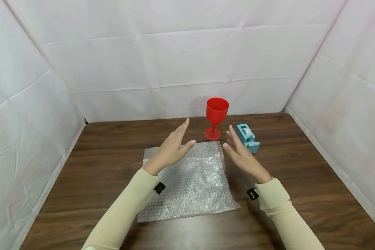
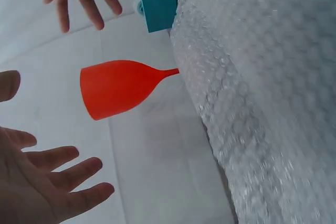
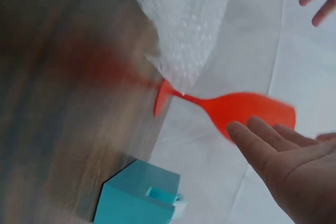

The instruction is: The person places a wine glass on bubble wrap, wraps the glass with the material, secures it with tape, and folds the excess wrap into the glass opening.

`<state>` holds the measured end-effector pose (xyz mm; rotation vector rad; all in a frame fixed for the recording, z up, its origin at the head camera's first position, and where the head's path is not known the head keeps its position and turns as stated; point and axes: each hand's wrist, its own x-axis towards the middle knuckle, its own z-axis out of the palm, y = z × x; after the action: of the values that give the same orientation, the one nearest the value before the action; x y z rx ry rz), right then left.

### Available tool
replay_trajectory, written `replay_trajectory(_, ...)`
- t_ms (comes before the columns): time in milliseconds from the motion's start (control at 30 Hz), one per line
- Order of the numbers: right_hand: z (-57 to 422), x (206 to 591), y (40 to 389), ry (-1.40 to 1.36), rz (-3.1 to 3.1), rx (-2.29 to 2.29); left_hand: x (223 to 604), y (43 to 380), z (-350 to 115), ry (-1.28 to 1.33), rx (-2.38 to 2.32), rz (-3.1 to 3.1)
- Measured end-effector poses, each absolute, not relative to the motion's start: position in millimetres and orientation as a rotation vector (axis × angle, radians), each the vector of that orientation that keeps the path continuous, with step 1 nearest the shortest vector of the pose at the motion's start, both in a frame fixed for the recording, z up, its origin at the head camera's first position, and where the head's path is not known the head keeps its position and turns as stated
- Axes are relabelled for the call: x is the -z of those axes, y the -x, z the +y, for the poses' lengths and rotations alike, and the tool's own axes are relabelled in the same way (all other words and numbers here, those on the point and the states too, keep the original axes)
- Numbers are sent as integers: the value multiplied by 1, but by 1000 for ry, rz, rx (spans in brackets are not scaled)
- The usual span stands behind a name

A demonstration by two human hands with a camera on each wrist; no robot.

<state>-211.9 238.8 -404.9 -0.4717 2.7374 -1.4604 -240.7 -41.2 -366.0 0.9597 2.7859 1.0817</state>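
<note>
A red goblet point(image 1: 217, 113) stands upright at the back of the table, just beyond a sheet of bubble wrap point(image 1: 193, 184) that lies flat. Above the wrap's left part hovers my left hand point(image 1: 170, 149), fingers straight, holding nothing. My right hand point(image 1: 242, 158) is held over the wrap's right edge with its fingers extended, also holding nothing. The palms roughly face each other. In the right wrist view, the right fingers overlap part of the goblet point(image 3: 247, 108); the head view shows hand and goblet apart.
A light blue tape dispenser point(image 1: 247, 137) with a roll of clear tape sits right of the goblet, near the right hand. White cloth walls point(image 1: 181, 62) enclose the dark wooden table point(image 1: 90, 173) at the back and both sides.
</note>
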Motion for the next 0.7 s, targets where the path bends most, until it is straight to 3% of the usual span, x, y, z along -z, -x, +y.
replay_trajectory(400, 247, 397, 261, 208, 2602, 1768, 382, 302, 5, -789, -1593, 2503)
replay_trajectory(700, 241, 388, 278, 115, 2343, 1987, 391, 324, 30, -659, -1828, 2233)
